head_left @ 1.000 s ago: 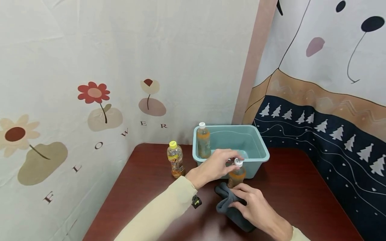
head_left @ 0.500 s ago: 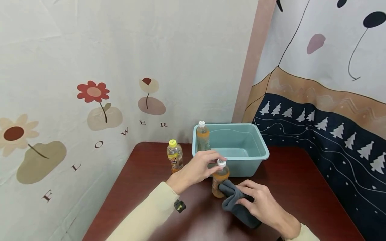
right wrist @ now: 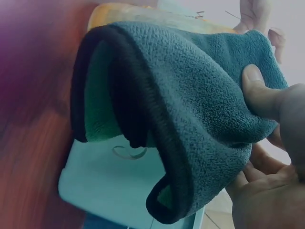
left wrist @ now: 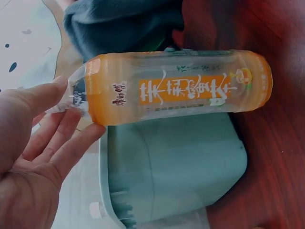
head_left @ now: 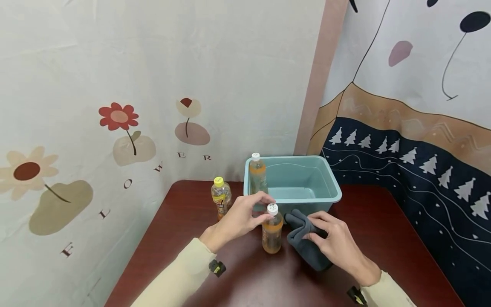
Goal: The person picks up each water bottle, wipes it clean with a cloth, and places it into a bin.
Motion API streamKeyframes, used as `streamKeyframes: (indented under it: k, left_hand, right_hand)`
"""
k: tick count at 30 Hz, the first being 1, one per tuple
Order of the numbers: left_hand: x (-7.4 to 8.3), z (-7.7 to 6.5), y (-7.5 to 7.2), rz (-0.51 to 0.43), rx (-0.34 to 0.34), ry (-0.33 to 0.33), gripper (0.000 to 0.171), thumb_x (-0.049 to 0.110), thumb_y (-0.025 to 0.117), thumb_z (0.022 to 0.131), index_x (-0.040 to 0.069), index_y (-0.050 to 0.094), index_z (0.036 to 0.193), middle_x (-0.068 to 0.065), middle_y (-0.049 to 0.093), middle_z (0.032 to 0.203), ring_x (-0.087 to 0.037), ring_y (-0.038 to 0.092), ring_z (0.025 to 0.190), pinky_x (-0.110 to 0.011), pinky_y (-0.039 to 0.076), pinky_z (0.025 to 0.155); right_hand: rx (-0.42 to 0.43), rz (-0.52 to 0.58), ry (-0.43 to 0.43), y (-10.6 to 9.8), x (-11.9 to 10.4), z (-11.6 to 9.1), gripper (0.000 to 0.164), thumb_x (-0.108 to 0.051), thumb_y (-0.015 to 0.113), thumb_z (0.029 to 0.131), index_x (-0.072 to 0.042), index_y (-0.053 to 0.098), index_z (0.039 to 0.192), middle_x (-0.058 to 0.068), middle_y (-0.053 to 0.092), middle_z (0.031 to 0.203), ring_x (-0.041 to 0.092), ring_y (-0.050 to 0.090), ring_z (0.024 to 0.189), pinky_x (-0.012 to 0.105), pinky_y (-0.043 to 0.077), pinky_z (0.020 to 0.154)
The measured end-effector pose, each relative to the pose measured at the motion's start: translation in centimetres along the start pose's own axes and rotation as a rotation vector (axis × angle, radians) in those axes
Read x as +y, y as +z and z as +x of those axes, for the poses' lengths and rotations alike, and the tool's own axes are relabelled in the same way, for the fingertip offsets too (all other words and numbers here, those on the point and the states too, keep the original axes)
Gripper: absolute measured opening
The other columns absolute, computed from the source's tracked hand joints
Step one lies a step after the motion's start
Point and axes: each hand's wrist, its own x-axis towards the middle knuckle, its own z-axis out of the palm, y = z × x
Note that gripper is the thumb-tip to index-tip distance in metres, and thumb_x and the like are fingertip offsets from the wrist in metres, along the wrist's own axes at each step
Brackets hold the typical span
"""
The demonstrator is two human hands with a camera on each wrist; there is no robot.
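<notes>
My left hand (head_left: pixel 239 217) pinches a clear plastic bottle (head_left: pixel 271 238) by its white cap and neck, in front of the tub. In the left wrist view the bottle's orange label with white characters (left wrist: pixel 186 90) faces the camera. To the right of it, my right hand (head_left: pixel 335 241) grips a folded dark grey cloth (head_left: pixel 307 247) between thumb and fingers. The right wrist view shows the fuzzy cloth (right wrist: pixel 190 86) draped from the fingers, a dark edging along its border, with the bottle partly hidden behind it.
A pale blue-green plastic tub (head_left: pixel 333 181) stands at the back of the dark red table (head_left: pixel 383 238). Another white-capped bottle (head_left: pixel 258 175) stands upright inside its left end. Left of the tub is a yellow-capped bottle (head_left: pixel 221 198). Printed curtains (head_left: pixel 245 76) hang behind.
The left hand has moved left with the bottle, away from the cloth. The right hand and cloth have shifted slightly right and up, and now sit apart from the bottle.
</notes>
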Motion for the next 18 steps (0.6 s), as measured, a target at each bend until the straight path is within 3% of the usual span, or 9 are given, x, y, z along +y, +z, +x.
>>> streamKeyframes:
  k: [5, 9, 13, 18]
  left_hand:
    - [-0.3, -0.3, 0.4, -0.052, 0.043, 0.000, 0.038, 0.009, 0.094, 0.100, 0.012, 0.077, 0.134, -0.006, 0.084, 0.130, -0.022, 0.087, 0.117, -0.032, 0.072, 0.088]
    - [-0.3, -0.7, 0.8, -0.050, 0.067, -0.007, 0.039, 0.011, 0.093, 0.101, 0.016, 0.080, 0.137, -0.004, 0.084, 0.133, -0.020, 0.086, 0.118, -0.026, 0.069, 0.088]
    - [-0.3, -1.2, 1.3, -0.044, 0.077, -0.036, 0.041, 0.010, 0.092, 0.102, 0.020, 0.082, 0.141, -0.001, 0.085, 0.136, -0.017, 0.085, 0.122, -0.028, 0.068, 0.094]
    - [-0.3, -1.3, 1.5, -0.065, 0.123, -0.049, 0.043, 0.002, 0.092, 0.099, 0.019, 0.084, 0.137, -0.003, 0.087, 0.134, -0.021, 0.087, 0.120, -0.041, 0.071, 0.101]
  right_hand:
    - [0.047, 0.023, 0.001, 0.8, -0.3, 1.6, 0.046, -0.001, 0.102, 0.086, -0.012, 0.089, 0.129, -0.002, 0.082, 0.126, 0.021, 0.082, 0.111, 0.002, 0.051, 0.100]
    - [0.054, 0.080, -0.003, 1.6, -1.0, 2.8, 0.047, -0.004, 0.101, 0.089, -0.012, 0.088, 0.134, -0.001, 0.082, 0.131, 0.024, 0.082, 0.120, 0.004, 0.053, 0.104]
    - [0.007, 0.118, -0.019, 2.4, -1.7, 3.9, 0.048, -0.010, 0.100, 0.092, -0.013, 0.086, 0.138, -0.001, 0.082, 0.134, 0.022, 0.081, 0.123, 0.021, 0.064, 0.103]
    - [-0.087, 0.139, -0.021, 3.1, -2.1, 4.7, 0.054, -0.017, 0.099, 0.093, -0.011, 0.083, 0.144, 0.001, 0.080, 0.139, 0.021, 0.080, 0.125, 0.042, 0.071, 0.102]
